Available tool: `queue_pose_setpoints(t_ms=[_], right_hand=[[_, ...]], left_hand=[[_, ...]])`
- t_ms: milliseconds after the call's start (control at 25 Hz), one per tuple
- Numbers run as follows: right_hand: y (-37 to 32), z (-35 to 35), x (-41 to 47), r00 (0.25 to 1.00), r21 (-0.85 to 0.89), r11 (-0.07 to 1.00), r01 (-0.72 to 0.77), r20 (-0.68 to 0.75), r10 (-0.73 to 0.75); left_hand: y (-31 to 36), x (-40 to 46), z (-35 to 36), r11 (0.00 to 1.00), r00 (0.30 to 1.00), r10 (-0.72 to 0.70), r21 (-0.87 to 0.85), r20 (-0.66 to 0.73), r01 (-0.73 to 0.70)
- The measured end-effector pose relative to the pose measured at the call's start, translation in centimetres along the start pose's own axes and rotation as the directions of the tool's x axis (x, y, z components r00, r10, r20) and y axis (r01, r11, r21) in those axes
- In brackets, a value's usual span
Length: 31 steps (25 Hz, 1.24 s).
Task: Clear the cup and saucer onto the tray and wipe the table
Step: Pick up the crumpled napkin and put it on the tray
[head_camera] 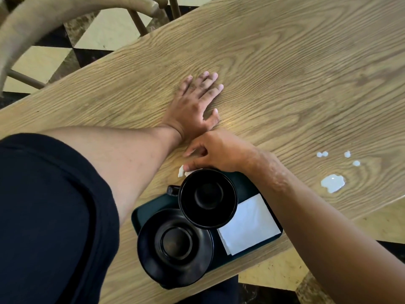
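Note:
A black cup stands upright and empty on the dark green tray, its handle pointing left. Beside it a black saucer lies on the tray's near-left part and overhangs the rim. A folded white napkin lies on the tray's right side. My left hand rests flat on the wooden table, fingers spread, holding nothing. My right hand hovers just beyond the cup, its thumb tip touching a small white scrap on the table; whether it grips the scrap is hidden.
White liquid is spilled on the table at the right: one larger puddle and several small drops beyond it. A wooden chair stands at the far left over a checkered floor. The table's right edge runs close to the puddle.

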State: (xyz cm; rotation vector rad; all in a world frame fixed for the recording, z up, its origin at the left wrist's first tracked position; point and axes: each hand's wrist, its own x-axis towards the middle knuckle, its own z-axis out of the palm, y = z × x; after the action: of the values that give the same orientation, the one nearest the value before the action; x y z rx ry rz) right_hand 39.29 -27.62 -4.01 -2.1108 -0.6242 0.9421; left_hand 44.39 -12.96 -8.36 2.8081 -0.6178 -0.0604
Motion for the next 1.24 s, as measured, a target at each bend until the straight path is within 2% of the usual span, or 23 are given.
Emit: queue_pose_setpoints(t_ms=[160,280,400,480,560,720,920,1240], right_hand=[[0.2,0.0,0.0,0.998,-0.022,0.999,0.046,0.041,-0.045],[0.6,-0.4,-0.7,0.999,-0.027,0.999,0.044,-0.015,-0.044],[1.5,-1.1,-3.1,0.965,0.065,0.997,0.031,-0.263,-0.012],[2.1,-1.4,-5.8,0.883,0.107,0.993,0.050,-0.469,0.006],[2.5,-1.1,-8.9,0.831,0.077,0.994,0.072,-0.556,-0.017],[2.9,1.1,-13.1,0.837,0.008,0.995,0.101,-0.541,-0.081],[3.7,3.2,-14.0,0.841,-0.097,0.990,0.107,-0.521,-0.142],[3.7,4.3,-15.9,0.802,-0.010,0.998,0.064,-0.595,-0.057]], left_hand=[[-0.1,-0.1,0.1,1.000,1.000,0.004,-0.025,-0.010,-0.004],[0.0,-0.1,0.2,1.000,1.000,0.001,-0.029,-0.005,-0.001],[-0.1,-0.1,0.3,1.000,1.000,0.004,-0.020,-0.019,-0.004],[-0.1,-0.1,0.3,1.000,1.000,0.004,-0.020,-0.024,-0.005],[-0.1,-0.2,0.3,1.000,1.000,0.008,-0.019,-0.026,-0.009],[-0.2,-0.2,0.4,1.000,0.999,0.015,-0.020,-0.037,-0.015],[0.0,-0.3,0.3,1.000,1.000,0.010,-0.017,-0.024,-0.010],[0.0,-0.3,0.3,1.000,0.999,0.010,-0.026,-0.035,-0.011]])
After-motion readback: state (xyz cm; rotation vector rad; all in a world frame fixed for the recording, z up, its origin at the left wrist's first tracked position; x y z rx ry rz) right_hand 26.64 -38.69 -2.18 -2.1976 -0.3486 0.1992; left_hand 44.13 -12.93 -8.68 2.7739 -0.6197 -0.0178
